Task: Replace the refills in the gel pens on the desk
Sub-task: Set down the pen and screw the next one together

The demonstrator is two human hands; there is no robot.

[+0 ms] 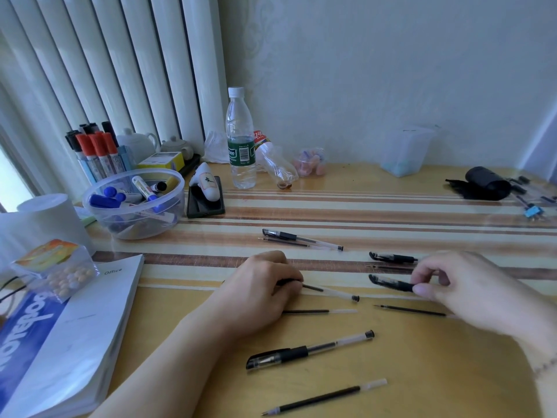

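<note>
Several black gel pens and loose refills lie on the yellow striped desk (422, 372). My left hand (259, 291) rests on the desk, fingers closed on a clear-barrelled pen (331, 292) that points right. My right hand (461, 285) pinches another capped pen (391, 283) at its grip. A third pen (391, 257) lies just behind it. A whole capped pen (307, 349) lies nearer me, with a loose refill (325, 396) below it. Other refills lie at centre (319, 311) and under my right hand (413, 310). One more pen with a refill (301, 238) sits farther back.
A thick book (75, 342) and a bag of small balls (60, 273) lie at the left. Behind them are a clear bowl of markers (135, 203), a marker holder (96, 152) and a water bottle (240, 140). A black pouch (485, 182) lies far right.
</note>
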